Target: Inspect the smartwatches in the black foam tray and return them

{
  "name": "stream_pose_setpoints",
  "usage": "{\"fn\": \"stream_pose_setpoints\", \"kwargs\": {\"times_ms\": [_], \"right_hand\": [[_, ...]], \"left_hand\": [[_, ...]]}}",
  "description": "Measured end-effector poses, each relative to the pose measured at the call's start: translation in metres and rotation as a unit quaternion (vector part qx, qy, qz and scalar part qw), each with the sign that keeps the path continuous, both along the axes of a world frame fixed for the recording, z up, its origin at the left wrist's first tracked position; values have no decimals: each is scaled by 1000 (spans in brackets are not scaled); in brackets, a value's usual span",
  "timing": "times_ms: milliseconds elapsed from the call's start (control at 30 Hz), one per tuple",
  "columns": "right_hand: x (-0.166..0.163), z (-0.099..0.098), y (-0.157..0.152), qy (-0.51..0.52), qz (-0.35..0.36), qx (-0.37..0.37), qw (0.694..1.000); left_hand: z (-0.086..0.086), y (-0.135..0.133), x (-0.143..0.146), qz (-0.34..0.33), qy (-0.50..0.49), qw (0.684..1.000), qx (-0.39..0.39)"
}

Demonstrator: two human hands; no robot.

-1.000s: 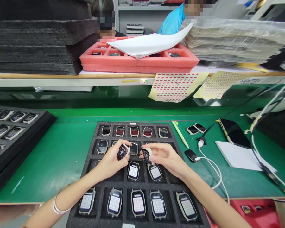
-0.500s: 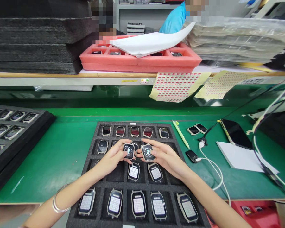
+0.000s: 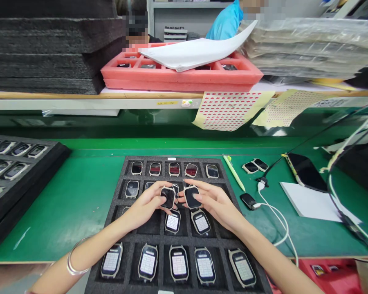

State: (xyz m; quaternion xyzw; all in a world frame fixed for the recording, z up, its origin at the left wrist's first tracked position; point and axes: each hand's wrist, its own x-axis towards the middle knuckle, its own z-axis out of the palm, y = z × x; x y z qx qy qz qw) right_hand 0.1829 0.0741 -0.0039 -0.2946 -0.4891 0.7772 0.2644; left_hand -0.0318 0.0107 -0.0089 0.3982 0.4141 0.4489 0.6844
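My left hand (image 3: 151, 201) is closed on a strapless smartwatch (image 3: 168, 198), its thumb lying on the dark screen. A second smartwatch (image 3: 191, 197), also dark, is gripped by my right hand (image 3: 211, 200) with the thumb over its glass. Both are held side by side above a black foam tray (image 3: 131, 236). Several watch bodies sit in its pockets. In the nearest row, a watch (image 3: 179, 263) and its neighbours show lit white screens. Watches in the farthest row, such as a watch (image 3: 173, 169), have dark or reddish screens. My hands hide part of the second row.
Another foam tray (image 3: 53, 157) of watches stands at the left. To the right lie a green pen (image 3: 234, 173), two watch bodies (image 3: 255, 165), a small black device (image 3: 247, 201) on a white cable, and a phone (image 3: 306, 171). A shelf above bears a red foam tray (image 3: 178, 84).
Both held watches showed lit dials before, and their screens are dark now. My hands have stayed almost in place, both still gripping the watches.
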Motion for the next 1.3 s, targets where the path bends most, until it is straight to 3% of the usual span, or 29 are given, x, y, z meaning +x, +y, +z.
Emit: {"fn": "stream_pose_setpoints", "kwargs": {"times_ms": [167, 333, 433, 533, 667, 1033, 1300], "right_hand": [[-1, 1, -2, 7, -6, -2, 1000], [-3, 5, -3, 19, 3, -13, 1000], [-1, 4, -1, 10, 14, 4, 1000], [1, 2, 2, -1, 19, 12, 1000], [2, 4, 3, 5, 0, 14, 1000], [0, 6, -3, 36, 32, -5, 999], [1, 9, -12, 41, 36, -6, 998]], "left_hand": [[-4, 1, 0, -8, 48, 998, 28], [-10, -1, -2, 30, 198, 973, 116], [-9, -3, -4, 15, 241, 962, 129], [-7, -4, -4, -1, 250, 958, 142], [-6, -2, -4, 36, 258, 955, 143], [4, -5, 2, 76, 215, 966, 125], [12, -19, 9, 54, 214, 967, 124]]}}
